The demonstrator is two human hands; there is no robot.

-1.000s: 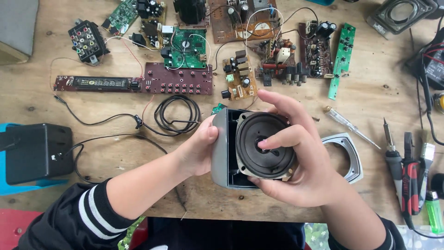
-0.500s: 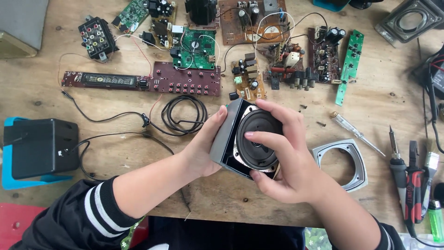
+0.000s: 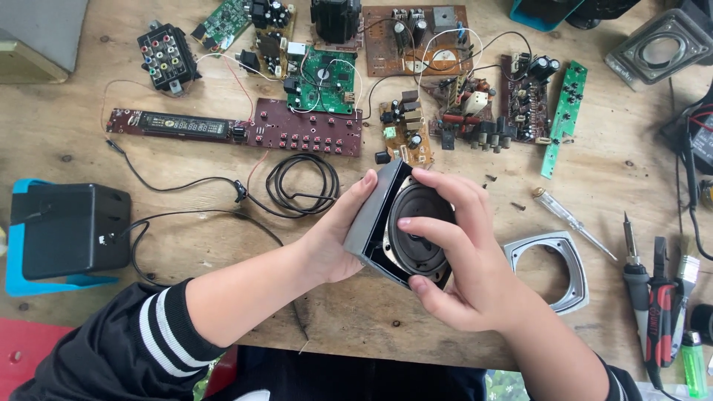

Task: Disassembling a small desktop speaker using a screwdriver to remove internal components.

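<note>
Small grey plastic speaker box with round black cone (image 3: 407, 226) held above wooden workbench (image 3: 67, 126), tilted, cone facing the camera. Left hand (image 3: 334, 238) cups box's left side, fingers closed against grey wall. Right hand (image 3: 464, 260) covers front, fingers curled over cone and rim, thumb under lower edge. Silver square speaker bezel (image 3: 553, 271) lies just right. Coiled black cable (image 3: 301, 182) and maroon button circuit board (image 3: 308, 134) behind.
</note>
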